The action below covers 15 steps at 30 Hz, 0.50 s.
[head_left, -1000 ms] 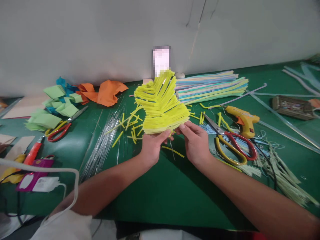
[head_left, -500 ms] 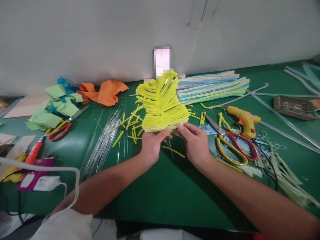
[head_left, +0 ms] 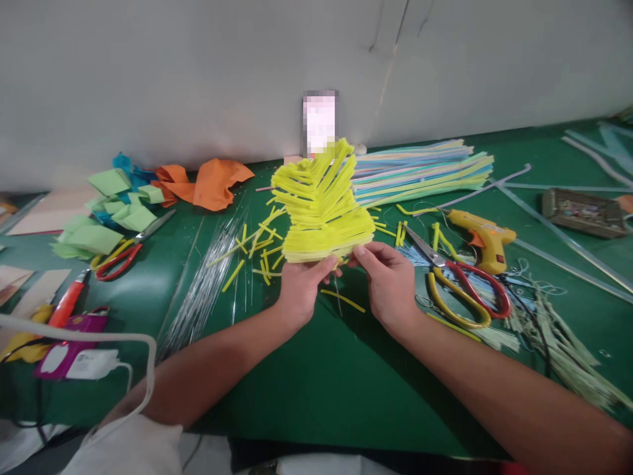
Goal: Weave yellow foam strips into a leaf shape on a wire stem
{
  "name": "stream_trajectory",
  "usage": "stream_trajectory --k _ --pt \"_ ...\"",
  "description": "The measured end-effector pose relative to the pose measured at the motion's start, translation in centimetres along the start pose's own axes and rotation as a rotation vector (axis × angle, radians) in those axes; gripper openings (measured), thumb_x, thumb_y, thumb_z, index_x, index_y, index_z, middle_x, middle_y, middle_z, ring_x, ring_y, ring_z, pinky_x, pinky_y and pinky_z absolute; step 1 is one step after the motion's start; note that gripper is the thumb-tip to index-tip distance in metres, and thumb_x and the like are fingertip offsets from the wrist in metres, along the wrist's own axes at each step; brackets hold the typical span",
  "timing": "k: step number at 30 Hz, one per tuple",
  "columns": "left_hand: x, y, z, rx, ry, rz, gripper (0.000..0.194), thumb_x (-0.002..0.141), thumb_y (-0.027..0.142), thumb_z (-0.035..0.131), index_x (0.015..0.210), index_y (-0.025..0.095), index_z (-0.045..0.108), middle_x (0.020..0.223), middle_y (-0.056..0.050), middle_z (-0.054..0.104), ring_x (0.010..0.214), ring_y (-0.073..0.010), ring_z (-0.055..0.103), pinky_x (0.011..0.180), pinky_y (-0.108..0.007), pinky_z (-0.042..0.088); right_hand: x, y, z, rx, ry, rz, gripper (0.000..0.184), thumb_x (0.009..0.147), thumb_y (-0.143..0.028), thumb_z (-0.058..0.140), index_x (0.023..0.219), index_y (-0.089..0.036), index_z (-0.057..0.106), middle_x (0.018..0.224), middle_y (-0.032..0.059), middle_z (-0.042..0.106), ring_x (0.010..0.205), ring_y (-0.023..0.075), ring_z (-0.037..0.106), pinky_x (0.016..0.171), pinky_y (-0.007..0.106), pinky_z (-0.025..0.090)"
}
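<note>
A yellow leaf shape made of many fuzzy pipe-cleaner strips is held up over the green table. My left hand is closed on its lower edge, thumb on top. My right hand pinches the lower right edge between thumb and fingers. A thin wire stem sticks down between my hands. Cut yellow pipe-cleaner pieces lie to the left of the leaf, and one longer piece lies beneath it.
Scissors and a yellow glue gun lie to the right, near pale raffia-like strands. Behind are bundled pastel pipe cleaners and a pixelated upright screen. Left are metal wires, other scissors, green paper and a power strip.
The leaf shape has shifted slightly to the right at its top. Both hands keep their hold on its lower edge, almost still.
</note>
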<state>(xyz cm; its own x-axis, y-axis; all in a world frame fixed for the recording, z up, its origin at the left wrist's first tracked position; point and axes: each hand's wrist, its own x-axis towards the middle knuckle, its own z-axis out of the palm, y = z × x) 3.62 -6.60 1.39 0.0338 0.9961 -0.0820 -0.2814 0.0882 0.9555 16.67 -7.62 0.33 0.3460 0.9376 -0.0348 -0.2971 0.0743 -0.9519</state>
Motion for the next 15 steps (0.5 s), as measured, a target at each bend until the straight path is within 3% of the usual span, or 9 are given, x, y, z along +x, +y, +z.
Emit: stream_trajectory --k 15 --pt "0.05 -0.09 -0.10 -0.010 -0.048 -0.037 0.024 0.068 0.036 0.082 0.078 0.015 0.073 0.071 -0.003 0.071 0.056 -0.0110 0.061 0.048 -0.022 0.042 0.47 0.22 -0.45 0.048 -0.070 -0.052 0.022 0.075 -0.035 0.078 0.067 -0.021 0.062 0.061 -0.0042 0.060 0.059 0.0115 0.054 0.065 0.028 0.046"
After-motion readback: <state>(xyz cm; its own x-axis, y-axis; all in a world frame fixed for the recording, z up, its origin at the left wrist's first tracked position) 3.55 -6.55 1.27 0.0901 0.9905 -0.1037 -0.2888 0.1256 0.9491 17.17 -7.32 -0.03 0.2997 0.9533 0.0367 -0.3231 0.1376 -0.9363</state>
